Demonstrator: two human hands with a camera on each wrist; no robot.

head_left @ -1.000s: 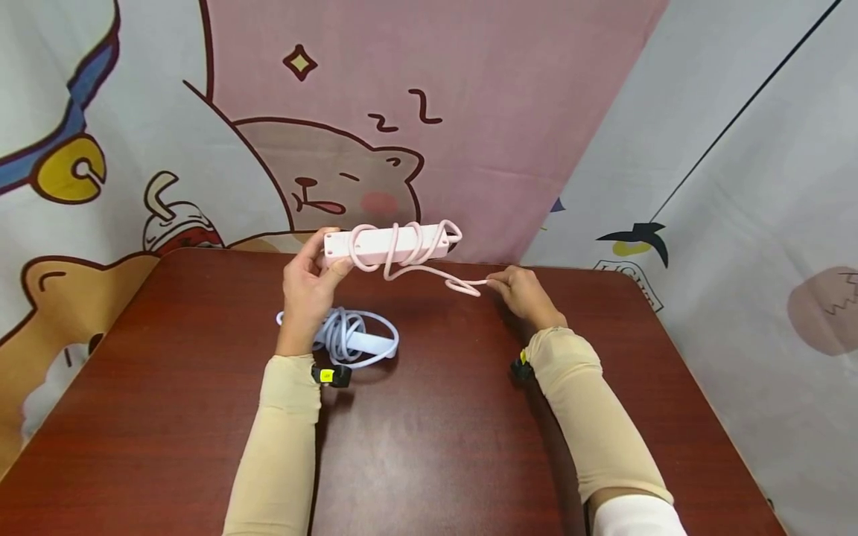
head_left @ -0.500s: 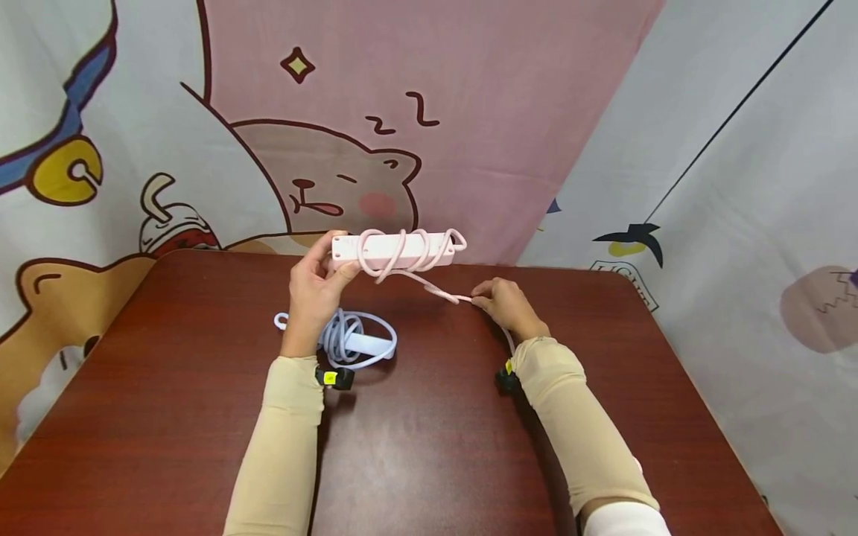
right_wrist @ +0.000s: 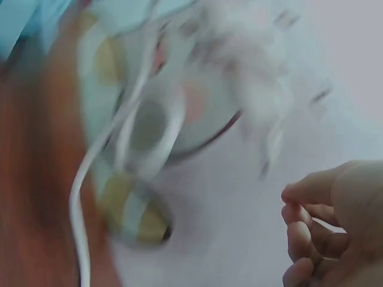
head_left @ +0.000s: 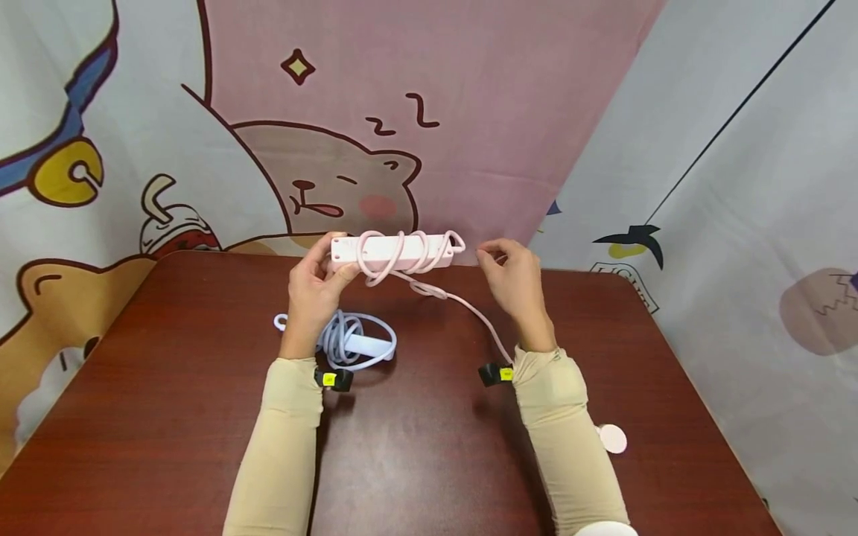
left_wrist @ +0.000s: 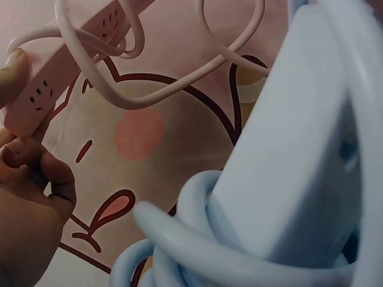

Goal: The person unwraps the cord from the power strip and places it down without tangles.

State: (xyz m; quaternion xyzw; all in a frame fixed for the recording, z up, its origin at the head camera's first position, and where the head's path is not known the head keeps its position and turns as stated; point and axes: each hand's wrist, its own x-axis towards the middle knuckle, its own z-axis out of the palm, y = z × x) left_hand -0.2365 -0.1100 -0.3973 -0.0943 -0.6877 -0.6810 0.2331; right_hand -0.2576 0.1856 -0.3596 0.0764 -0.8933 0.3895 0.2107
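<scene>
Up above the table, my left hand (head_left: 315, 289) grips the left end of a pink power strip (head_left: 385, 246), thumb along its lower front. The strip's pink cord (head_left: 494, 333) winds loosely round it, then runs down to the right behind my right wrist. Sockets show on the strip (left_wrist: 51, 81) in the left wrist view. My right hand (head_left: 519, 279) is raised right of the strip, fingers loosely bent with nothing in them. Below my left hand, a light blue power strip (head_left: 367, 345) wrapped in its own cord lies on the table.
The brown table (head_left: 415, 439) ends at a cartoon-printed cloth (head_left: 482, 112) behind it. A round pale pink piece (head_left: 612, 438) shows on the table beside my right forearm. A small black camera (head_left: 494, 374) sits on my right wrist.
My right hand pinched the cord earlier; it has let go and risen, and the cord now hangs down past the wrist. The round pale piece has come into view. My left hand barely moved.
</scene>
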